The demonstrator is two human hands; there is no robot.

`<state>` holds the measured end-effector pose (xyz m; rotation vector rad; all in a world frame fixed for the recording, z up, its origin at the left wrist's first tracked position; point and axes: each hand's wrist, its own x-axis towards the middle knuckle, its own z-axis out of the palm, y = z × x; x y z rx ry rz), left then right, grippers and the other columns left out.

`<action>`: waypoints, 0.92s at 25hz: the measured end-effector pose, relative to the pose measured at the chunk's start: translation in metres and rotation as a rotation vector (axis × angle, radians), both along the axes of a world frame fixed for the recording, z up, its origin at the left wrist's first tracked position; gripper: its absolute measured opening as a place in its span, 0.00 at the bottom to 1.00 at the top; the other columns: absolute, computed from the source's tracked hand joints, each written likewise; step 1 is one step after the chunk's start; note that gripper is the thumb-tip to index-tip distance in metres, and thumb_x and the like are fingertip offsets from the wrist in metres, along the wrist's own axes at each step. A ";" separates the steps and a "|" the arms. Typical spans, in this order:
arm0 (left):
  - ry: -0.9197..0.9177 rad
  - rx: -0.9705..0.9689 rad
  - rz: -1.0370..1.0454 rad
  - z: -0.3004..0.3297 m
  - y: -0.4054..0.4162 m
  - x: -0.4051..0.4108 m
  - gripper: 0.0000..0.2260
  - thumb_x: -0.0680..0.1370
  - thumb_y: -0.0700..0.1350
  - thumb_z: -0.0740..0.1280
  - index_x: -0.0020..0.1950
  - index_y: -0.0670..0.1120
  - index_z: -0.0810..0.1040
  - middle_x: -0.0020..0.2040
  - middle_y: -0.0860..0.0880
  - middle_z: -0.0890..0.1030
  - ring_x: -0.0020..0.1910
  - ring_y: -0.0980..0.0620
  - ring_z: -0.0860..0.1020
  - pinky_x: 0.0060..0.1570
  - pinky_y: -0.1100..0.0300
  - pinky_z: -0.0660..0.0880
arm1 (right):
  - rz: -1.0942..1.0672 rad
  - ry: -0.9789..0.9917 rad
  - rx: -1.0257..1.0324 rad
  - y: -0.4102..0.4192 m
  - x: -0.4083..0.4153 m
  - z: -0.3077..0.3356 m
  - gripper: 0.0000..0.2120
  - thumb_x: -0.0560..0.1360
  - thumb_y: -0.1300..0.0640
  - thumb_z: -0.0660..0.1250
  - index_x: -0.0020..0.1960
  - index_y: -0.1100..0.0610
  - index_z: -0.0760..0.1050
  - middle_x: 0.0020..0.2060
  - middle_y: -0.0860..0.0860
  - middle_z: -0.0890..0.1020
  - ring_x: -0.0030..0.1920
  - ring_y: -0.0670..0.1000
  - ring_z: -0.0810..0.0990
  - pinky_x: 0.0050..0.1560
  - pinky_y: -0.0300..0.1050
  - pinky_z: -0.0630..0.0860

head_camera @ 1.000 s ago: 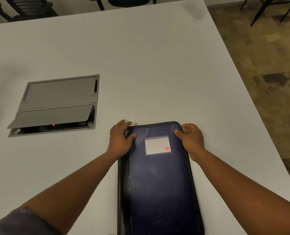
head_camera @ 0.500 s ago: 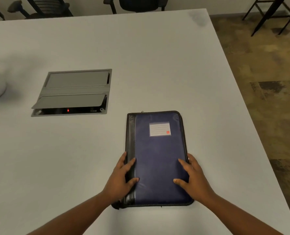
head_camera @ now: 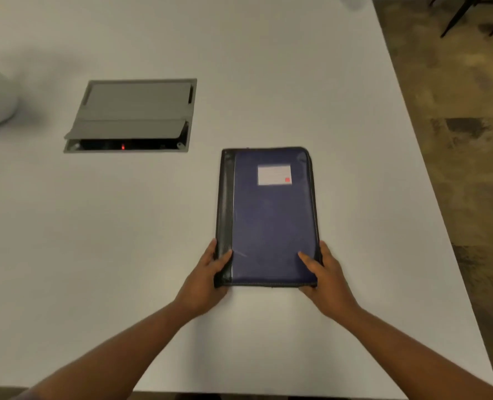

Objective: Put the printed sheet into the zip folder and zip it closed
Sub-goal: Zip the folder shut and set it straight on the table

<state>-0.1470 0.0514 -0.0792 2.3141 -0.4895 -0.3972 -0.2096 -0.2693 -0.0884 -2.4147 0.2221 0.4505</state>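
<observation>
Since half a second ago both hands have slid from flat on the cover to its near corners: left hand (head_camera: pixel 207 272) and right hand (head_camera: pixel 324 274) each hold a closed grip on the dark-blue fabric zip folder (head_camera: pixel 271 220), which lies flat on the white desk (head_camera: pixel 268 82) between them. No printed sheet shows. Keep thumbs on top and set it down level.

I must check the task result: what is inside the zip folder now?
Nothing inside shows. The zip folder lies closed on the table, its cover hiding any contents. No printed sheet is visible anywhere.

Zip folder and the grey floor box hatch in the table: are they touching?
Apart. The head view shows bare white table between the zip folder and the hatch.
</observation>
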 end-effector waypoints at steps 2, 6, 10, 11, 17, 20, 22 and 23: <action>-0.013 0.003 0.015 -0.003 -0.001 0.007 0.39 0.69 0.33 0.78 0.77 0.45 0.67 0.81 0.39 0.54 0.80 0.62 0.50 0.74 0.69 0.55 | -0.008 -0.019 0.017 0.001 0.009 -0.005 0.36 0.71 0.53 0.75 0.75 0.43 0.65 0.79 0.54 0.53 0.77 0.66 0.56 0.73 0.64 0.63; -0.004 0.063 0.006 -0.010 0.000 0.023 0.40 0.70 0.39 0.79 0.78 0.53 0.65 0.82 0.47 0.51 0.80 0.51 0.54 0.72 0.71 0.55 | 0.008 -0.141 0.119 -0.005 0.020 -0.012 0.40 0.70 0.55 0.79 0.76 0.44 0.64 0.79 0.53 0.56 0.77 0.58 0.59 0.71 0.60 0.70; 0.007 0.099 -0.009 -0.008 -0.001 0.037 0.39 0.71 0.41 0.80 0.78 0.52 0.67 0.82 0.48 0.53 0.79 0.50 0.57 0.73 0.57 0.65 | 0.035 -0.169 0.037 -0.011 0.028 -0.014 0.40 0.69 0.50 0.79 0.76 0.42 0.63 0.80 0.51 0.52 0.76 0.56 0.55 0.70 0.56 0.69; 0.013 0.099 -0.012 -0.006 -0.001 0.041 0.39 0.71 0.41 0.80 0.78 0.51 0.67 0.82 0.47 0.53 0.79 0.49 0.59 0.73 0.56 0.66 | 0.047 -0.172 0.029 -0.012 0.030 -0.014 0.40 0.69 0.49 0.78 0.76 0.41 0.63 0.80 0.51 0.51 0.76 0.56 0.55 0.70 0.56 0.68; 0.053 0.150 -0.016 0.001 -0.006 0.061 0.38 0.70 0.40 0.80 0.77 0.49 0.68 0.82 0.43 0.52 0.77 0.43 0.66 0.71 0.51 0.70 | 0.058 -0.191 -0.018 -0.015 0.044 -0.017 0.39 0.70 0.46 0.77 0.77 0.42 0.63 0.80 0.54 0.55 0.73 0.59 0.59 0.70 0.58 0.67; 0.060 0.155 -0.005 0.003 -0.010 0.068 0.38 0.69 0.39 0.80 0.77 0.47 0.69 0.82 0.41 0.53 0.75 0.41 0.68 0.71 0.48 0.71 | 0.037 -0.162 -0.031 -0.014 0.053 -0.017 0.39 0.70 0.46 0.77 0.77 0.41 0.63 0.79 0.54 0.56 0.72 0.59 0.60 0.71 0.58 0.67; 0.064 0.152 0.000 0.004 -0.012 0.070 0.37 0.69 0.39 0.80 0.76 0.46 0.70 0.81 0.40 0.54 0.73 0.40 0.70 0.70 0.45 0.72 | 0.032 -0.155 -0.034 -0.015 0.058 -0.018 0.40 0.70 0.46 0.77 0.77 0.41 0.62 0.79 0.53 0.57 0.72 0.59 0.61 0.70 0.59 0.68; 0.067 0.153 0.003 0.004 -0.013 0.071 0.37 0.69 0.39 0.80 0.76 0.46 0.70 0.81 0.40 0.54 0.73 0.39 0.70 0.70 0.45 0.72 | 0.027 -0.153 -0.032 -0.015 0.059 -0.019 0.40 0.70 0.46 0.77 0.77 0.40 0.62 0.79 0.53 0.58 0.72 0.59 0.61 0.70 0.59 0.68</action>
